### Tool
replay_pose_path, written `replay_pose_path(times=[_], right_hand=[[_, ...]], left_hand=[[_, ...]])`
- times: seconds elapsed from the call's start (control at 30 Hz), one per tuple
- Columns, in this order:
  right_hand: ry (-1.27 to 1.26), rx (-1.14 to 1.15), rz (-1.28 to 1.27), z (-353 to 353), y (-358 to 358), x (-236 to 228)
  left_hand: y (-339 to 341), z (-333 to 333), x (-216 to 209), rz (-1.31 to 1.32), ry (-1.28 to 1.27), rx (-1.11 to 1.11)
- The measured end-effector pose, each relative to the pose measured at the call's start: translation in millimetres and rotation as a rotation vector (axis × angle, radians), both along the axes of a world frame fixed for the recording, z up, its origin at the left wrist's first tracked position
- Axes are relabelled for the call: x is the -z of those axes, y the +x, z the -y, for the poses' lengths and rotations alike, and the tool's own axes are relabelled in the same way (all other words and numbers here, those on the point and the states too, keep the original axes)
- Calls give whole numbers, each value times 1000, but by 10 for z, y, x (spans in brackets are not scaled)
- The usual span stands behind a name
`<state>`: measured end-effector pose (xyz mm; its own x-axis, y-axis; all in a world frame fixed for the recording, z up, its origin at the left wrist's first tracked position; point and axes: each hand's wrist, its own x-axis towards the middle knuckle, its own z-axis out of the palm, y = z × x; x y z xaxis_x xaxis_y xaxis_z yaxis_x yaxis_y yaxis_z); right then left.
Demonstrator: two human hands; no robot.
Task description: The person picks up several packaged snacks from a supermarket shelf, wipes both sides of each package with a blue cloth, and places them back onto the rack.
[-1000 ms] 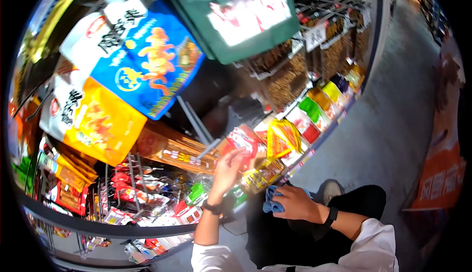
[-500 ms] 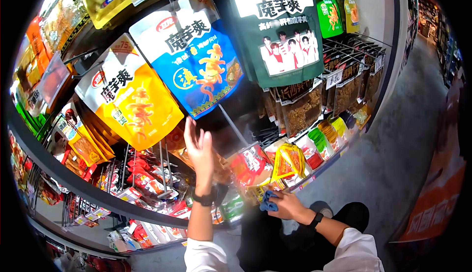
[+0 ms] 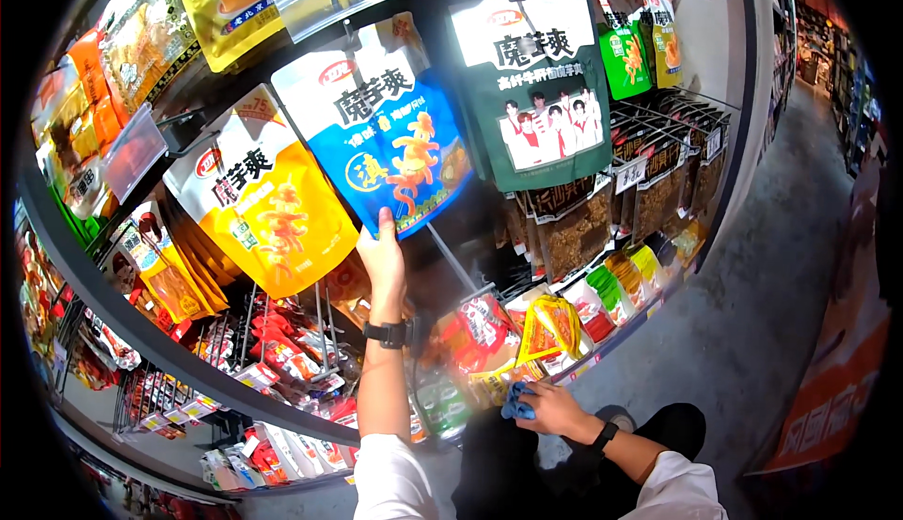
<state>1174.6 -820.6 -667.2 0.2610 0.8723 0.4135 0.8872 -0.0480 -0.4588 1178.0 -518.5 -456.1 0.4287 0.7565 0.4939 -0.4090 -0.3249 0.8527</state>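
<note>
My left hand (image 3: 383, 255) grips the lower edge of a blue and white snack bag (image 3: 388, 149). Its thumb lies on the bag's front; the other fingers are hidden behind it. The bag hangs from the rack, slightly tilted. Just left hangs a yellow and white snack bag (image 3: 273, 224), and to the right a dark green and white one (image 3: 550, 130) with a group picture. Low, near my knees, my right hand (image 3: 562, 411) is closed on a crumpled blue cloth (image 3: 518, 401).
Under the hanging bags, a bottom row holds a yellow triangular pack (image 3: 548, 330) and red packs (image 3: 480, 332). Dark brown snack packs (image 3: 574, 224) hang at the right on metal hooks. A curved dark shelf edge (image 3: 179, 346) runs across the left. Grey floor (image 3: 724, 332) lies right.
My left hand has gone from open fingers below the blue bag to holding its lower edge. The right hand keeps the cloth. The view has shifted slightly.
</note>
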Motion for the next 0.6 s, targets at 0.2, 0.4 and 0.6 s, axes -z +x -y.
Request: replay_pose_path(times=[0.2, 0.4, 0.6], right_hand=[[22, -2, 31, -12, 1, 138], [-39, -1, 16, -28, -36, 147], [-72, -6, 60, -40, -62, 189]], left_hand=[[-219, 275, -118, 203, -9, -45], [-510, 648, -231, 151, -101, 34], [-662, 796, -216, 193, -53, 53]])
